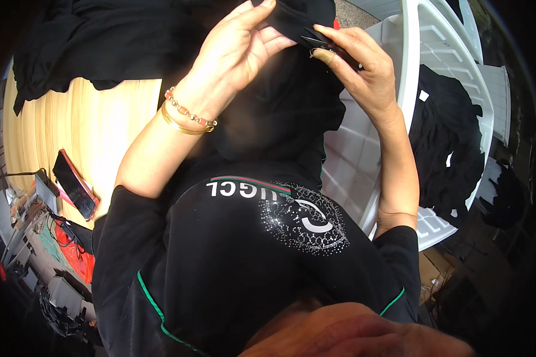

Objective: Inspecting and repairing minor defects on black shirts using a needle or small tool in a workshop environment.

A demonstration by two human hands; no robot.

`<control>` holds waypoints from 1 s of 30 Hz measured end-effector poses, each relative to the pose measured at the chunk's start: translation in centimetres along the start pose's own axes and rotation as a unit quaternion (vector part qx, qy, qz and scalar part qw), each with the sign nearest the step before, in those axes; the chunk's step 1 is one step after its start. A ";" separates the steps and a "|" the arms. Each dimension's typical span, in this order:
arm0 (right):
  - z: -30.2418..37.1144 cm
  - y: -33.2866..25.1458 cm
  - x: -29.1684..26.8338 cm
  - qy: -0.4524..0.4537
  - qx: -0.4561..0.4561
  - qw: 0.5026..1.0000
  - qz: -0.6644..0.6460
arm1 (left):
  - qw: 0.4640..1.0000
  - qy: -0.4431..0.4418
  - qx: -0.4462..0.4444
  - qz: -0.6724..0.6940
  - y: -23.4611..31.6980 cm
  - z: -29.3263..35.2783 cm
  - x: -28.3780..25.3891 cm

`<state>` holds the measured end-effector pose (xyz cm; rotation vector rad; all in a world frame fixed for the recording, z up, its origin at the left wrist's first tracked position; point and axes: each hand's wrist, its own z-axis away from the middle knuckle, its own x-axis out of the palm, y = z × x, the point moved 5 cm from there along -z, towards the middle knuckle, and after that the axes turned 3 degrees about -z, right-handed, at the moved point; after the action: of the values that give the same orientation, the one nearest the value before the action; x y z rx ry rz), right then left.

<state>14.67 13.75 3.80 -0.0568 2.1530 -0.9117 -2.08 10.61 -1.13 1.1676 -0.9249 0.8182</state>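
Black cloth (289,15) hangs at the top of the view, pinched along its edge between the thumb and fingers of my left hand (235,50). In my right hand (366,68) is a small pair of thread snips (315,40), gripped between thumb and fingers. A tan covering wraps the tip of my right thumb. The dark blades point left and meet the cloth's edge, close to my left fingertips. Whether the blades are apart is hard to make out. More of the black cloth drapes down over my lap.
At the left, a wooden table (101,128) carries a heap of black cloth (95,41) and a phone (75,184). White plastic crates (410,71) stand at my right, one with black garments (446,143) inside. A red bag (77,256) lies at lower left.
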 end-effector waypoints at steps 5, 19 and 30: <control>0.2 0.2 0.1 0.018 0.005 1.000 0.022 | 1.000 0.006 -0.012 0.009 0.0 0.3 0.6; -0.1 0.0 0.0 0.008 0.027 1.000 -0.001 | 0.996 -0.081 0.013 0.029 0.1 0.5 2.2; -0.1 0.0 0.0 -0.001 0.031 1.000 0.007 | 0.999 -0.023 -0.023 0.022 0.0 0.8 1.5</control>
<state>14.59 13.78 3.80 -0.0122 2.1199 -0.9693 -1.61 9.88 0.35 1.1326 -1.0048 0.8041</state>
